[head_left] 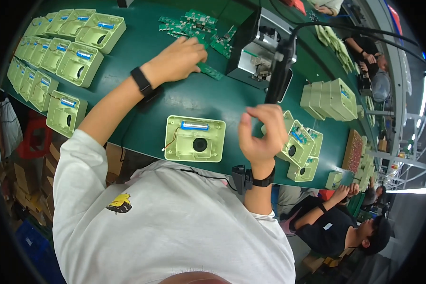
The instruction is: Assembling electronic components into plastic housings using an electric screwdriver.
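Note:
My left hand (pixel 180 59) reaches over the far side of the bench, its fingers bent and closed on a green circuit board (pixel 210 71) beside a loose pile of boards (pixel 194 23). My right hand (pixel 264 133) is raised with curled fingers and the thumb up; whatever lies in them is hidden. A black corded handheld tool (pixel 280 71) meets the top of that hand, and the hand hides its lower end. Before me lies an open pale green housing (pixel 171 137), holding a blue cylindrical battery (pixel 194 126) with thin wires and a round black part (pixel 199 144).
Rows of similar housings (pixel 80 64) stand at the left. A black and silver machine (pixel 253 52) sits behind the tool. More housings (pixel 302 171) lie right of my right hand, with a stack (pixel 330 99) beyond. A person in black (pixel 333 232) works at the right.

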The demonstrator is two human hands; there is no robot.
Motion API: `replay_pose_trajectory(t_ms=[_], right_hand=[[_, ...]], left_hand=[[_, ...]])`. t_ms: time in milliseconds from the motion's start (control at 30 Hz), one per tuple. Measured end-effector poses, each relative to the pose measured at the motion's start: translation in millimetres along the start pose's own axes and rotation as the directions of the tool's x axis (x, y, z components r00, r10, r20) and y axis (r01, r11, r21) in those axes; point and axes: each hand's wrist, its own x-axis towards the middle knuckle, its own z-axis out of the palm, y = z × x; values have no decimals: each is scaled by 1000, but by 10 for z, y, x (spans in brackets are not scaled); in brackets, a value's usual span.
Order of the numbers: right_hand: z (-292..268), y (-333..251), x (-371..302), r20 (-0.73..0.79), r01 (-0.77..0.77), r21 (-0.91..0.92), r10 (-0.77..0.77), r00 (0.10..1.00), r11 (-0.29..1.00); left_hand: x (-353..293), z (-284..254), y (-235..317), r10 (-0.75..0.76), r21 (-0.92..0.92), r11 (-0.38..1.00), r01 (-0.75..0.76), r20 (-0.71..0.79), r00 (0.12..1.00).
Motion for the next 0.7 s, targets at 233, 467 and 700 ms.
replay_pose_trajectory(t_ms=[233, 467, 700], right_hand=[[257, -253, 48, 343, -25, 5, 22, 939, 1000], [253, -313, -274, 521, 21, 24, -30, 853, 999], [343, -201, -501, 540, -13, -77, 52, 840, 997]], left_hand=[[-691, -543, 772, -177, -311, 942, 127, -139, 974], [-1117, -448, 1165, -209, -343, 928, 147, -150, 966], [-1377, -403, 1340, -323, -442, 844, 305, 36, 946]])
